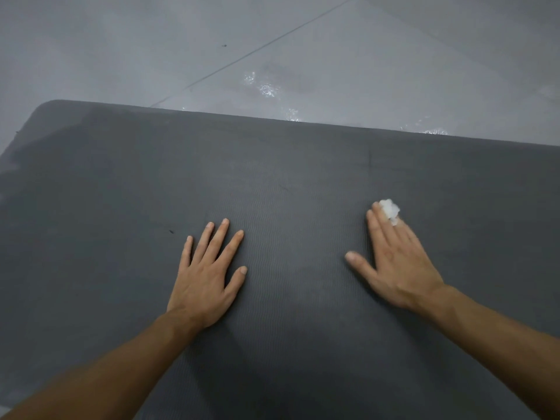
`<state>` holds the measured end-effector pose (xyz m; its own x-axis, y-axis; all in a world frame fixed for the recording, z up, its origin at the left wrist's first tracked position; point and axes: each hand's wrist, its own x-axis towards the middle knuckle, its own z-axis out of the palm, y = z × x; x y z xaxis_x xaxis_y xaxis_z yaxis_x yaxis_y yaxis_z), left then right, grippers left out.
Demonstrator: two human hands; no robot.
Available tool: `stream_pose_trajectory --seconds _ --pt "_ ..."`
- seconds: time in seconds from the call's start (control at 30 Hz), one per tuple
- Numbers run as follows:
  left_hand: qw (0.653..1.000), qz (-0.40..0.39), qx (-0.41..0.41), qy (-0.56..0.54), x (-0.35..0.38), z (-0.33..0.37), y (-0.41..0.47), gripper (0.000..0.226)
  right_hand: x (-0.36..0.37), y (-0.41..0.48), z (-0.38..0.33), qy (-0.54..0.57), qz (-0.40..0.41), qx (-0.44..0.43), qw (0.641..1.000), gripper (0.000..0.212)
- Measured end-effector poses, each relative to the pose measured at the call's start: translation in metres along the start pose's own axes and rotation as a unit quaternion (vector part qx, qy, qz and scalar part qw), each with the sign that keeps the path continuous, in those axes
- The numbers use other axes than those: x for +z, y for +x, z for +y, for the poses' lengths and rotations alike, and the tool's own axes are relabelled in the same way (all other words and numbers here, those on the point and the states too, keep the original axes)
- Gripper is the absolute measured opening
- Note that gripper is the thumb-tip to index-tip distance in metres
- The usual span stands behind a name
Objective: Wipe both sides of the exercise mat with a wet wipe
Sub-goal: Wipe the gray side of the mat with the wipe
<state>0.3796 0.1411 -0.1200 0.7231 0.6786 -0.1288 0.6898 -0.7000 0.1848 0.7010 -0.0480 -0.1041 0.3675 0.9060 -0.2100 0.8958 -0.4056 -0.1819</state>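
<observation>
A dark grey exercise mat (pixel 272 165) lies flat on the floor and fills most of the view, its far left corner rounded. My left hand (pixel 209 274) rests flat on the mat with fingers spread. My right hand (pixel 397 262) lies on the mat to the right, fingers straight, pressing a small crumpled white wet wipe (pixel 390 210) under its fingertips. Only the tip of the wipe shows past the fingers. The right hand looks slightly blurred.
Grey tiled floor (pixel 303 40) lies beyond the mat's far edge, with shiny wet patches (pixel 266 87) near that edge. A damp, darker area marks the mat's far left part (pixel 60 140).
</observation>
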Motion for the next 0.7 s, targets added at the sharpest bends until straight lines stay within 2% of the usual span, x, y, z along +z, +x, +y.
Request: stream_pose_trajectory --seconds 0.17,0.3,0.37,0.5,0.6,0.7 --pt "0.999 0.019 -0.03 0.002 0.006 0.021 0.003 0.067 0.02 -0.075 -0.041 0.005 -0.016 -0.126 0.992 0.095" --pt "0.999 0.03 -0.032 -0.003 0.008 0.029 0.004 0.066 0.025 -0.092 -0.044 -0.017 -0.023 -0.166 0.986 0.086" --pt "0.999 0.034 -0.036 -0.009 0.007 0.034 0.005 0.065 0.022 -0.078 -0.026 -0.04 -0.016 -0.139 0.989 0.082" --pt "0.999 0.031 -0.028 -0.007 0.009 0.048 0.009 0.064 0.011 -0.035 0.021 -0.05 0.009 0.01 0.999 0.08" --pt "1.0 0.02 -0.013 0.017 0.013 0.057 0.01 0.064 0.002 -0.022 0.054 -0.031 0.006 0.11 0.993 0.088" --pt "1.0 0.013 -0.009 0.019 0.015 0.056 0.011 0.065 -0.003 -0.024 0.06 -0.021 0.003 0.122 0.992 0.095"
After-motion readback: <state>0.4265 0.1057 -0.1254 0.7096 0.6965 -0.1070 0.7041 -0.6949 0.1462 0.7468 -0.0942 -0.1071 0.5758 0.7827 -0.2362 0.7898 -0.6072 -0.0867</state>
